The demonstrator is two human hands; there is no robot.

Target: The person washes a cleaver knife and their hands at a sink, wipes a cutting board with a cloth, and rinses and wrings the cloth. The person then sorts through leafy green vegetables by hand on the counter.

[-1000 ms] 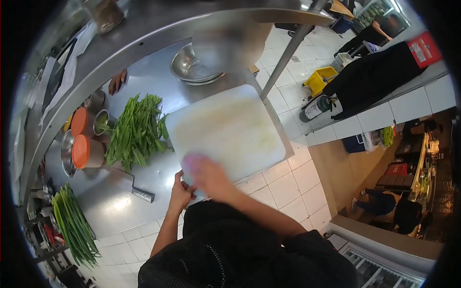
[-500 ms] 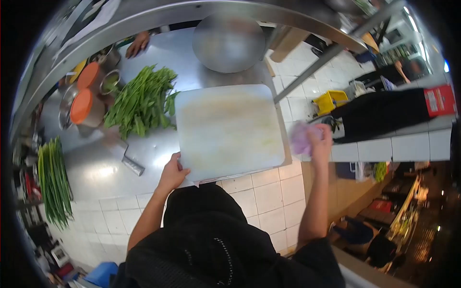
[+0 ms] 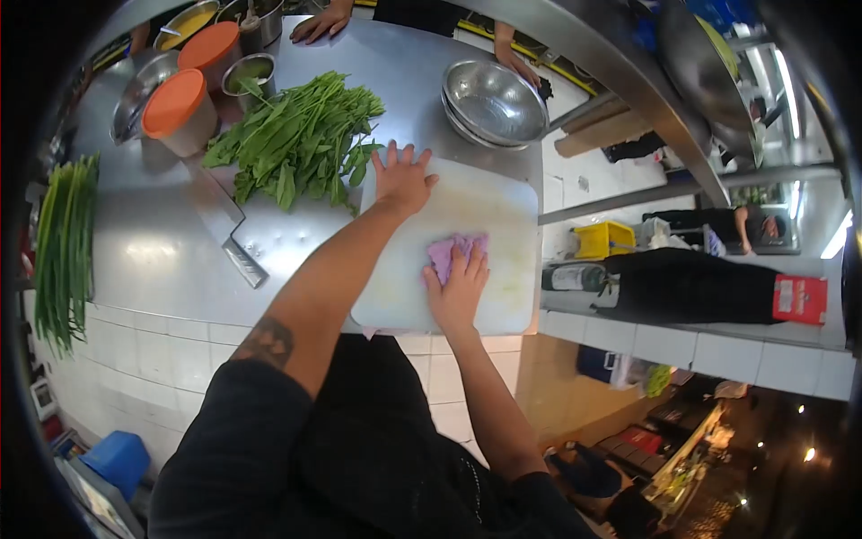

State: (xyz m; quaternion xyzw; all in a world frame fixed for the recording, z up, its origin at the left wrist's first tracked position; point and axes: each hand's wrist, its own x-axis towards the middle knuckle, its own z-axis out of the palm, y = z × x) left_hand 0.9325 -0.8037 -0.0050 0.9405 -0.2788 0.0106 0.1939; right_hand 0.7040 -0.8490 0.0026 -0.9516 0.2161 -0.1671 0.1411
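Observation:
A white cutting board (image 3: 395, 287) lies on the steel table. My left hand (image 3: 404, 182) is spread at the board's upper left corner, fingers apart, beside a pile of leafy greens (image 3: 292, 135). On the middle of the board, my right hand (image 3: 460, 287) presses on a purple cloth (image 3: 442, 254), its fingers over the cloth. A cleaver (image 3: 242, 260) rests on the table, left of the board. Stacked metal bowls (image 3: 496, 101) stand just beyond the board.
Containers with orange lids (image 3: 176, 101) and metal pots (image 3: 250, 74) stand at the back left. Green stalks (image 3: 67, 251) hang over the left edge. Another person's hands (image 3: 323, 22) rest at the table's far side. A metal post (image 3: 646, 190) runs at the right.
My right hand with the cloth has moved from beyond the board's right side onto it. My left hand has gone from the near left corner to the far left corner. The view has shifted.

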